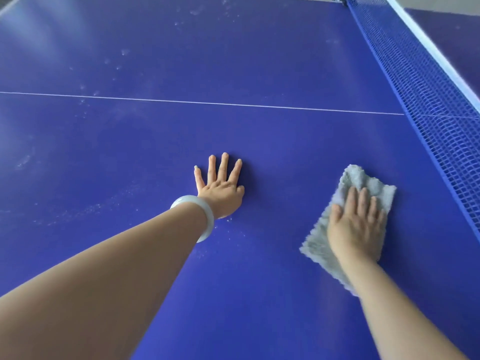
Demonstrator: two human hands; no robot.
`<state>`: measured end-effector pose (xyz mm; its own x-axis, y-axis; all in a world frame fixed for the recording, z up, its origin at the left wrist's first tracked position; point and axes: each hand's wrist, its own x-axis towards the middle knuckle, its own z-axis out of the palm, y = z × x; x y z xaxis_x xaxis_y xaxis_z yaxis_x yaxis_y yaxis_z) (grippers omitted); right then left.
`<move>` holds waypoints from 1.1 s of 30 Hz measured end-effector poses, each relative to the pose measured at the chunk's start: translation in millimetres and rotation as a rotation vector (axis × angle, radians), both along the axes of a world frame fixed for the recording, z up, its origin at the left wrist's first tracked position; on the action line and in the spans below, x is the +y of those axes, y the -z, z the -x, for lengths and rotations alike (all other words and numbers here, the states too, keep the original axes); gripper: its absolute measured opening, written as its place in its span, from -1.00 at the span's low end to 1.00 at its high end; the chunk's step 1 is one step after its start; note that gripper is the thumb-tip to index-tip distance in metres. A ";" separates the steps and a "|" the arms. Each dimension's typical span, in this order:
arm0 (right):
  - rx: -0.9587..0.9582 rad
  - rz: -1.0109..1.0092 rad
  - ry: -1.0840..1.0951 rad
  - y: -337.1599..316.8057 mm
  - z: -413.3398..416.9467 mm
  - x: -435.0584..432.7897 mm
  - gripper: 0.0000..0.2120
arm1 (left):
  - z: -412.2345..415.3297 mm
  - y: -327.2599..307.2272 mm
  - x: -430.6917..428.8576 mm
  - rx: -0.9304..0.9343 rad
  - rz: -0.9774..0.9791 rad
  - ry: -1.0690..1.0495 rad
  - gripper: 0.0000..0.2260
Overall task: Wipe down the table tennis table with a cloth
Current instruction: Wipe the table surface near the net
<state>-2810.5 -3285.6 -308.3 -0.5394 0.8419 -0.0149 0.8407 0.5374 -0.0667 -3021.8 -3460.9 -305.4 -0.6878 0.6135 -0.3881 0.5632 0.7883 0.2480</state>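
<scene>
- On the blue table (272,61), close to the net (428,100), a grey fluffy cloth (363,179) lies flat on the near side of the thin white centre line (207,102).
- Right hand (355,224) presses palm-down on the cloth, fingers straight and close together. The cloth shows past the fingertips and beside the wrist.
- Left hand (220,190) lies flat on the bare table, fingers spread wide, holding nothing. It is apart from the cloth, on the side away from the net.
- Pale bangle (193,216) on the left wrist.
- Pale smudges (124,51) mark the surface beyond the centre line, toward the far edge; small specks lie just beside the left wrist.
</scene>
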 end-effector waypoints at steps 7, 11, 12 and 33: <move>0.256 0.251 -0.392 -6.2 32.9 -134.7 -0.48 | 0.7 -21.1 -25.5 0.050 -0.135 0.034 -0.58; 0.673 0.518 -0.111 -25.4 5.4 -77.4 -0.61 | -47.7 -25.5 -51.0 0.227 -0.406 0.023 -0.60; 0.615 0.418 -0.083 -25.9 -0.1 -60.2 -0.60 | -68.0 -25.6 -51.6 0.263 -0.425 0.093 -0.60; -0.008 0.053 -0.723 4.1 -5.7 -23.1 -0.42 | -81.2 0.0 -143.7 0.347 -0.088 -0.244 -0.45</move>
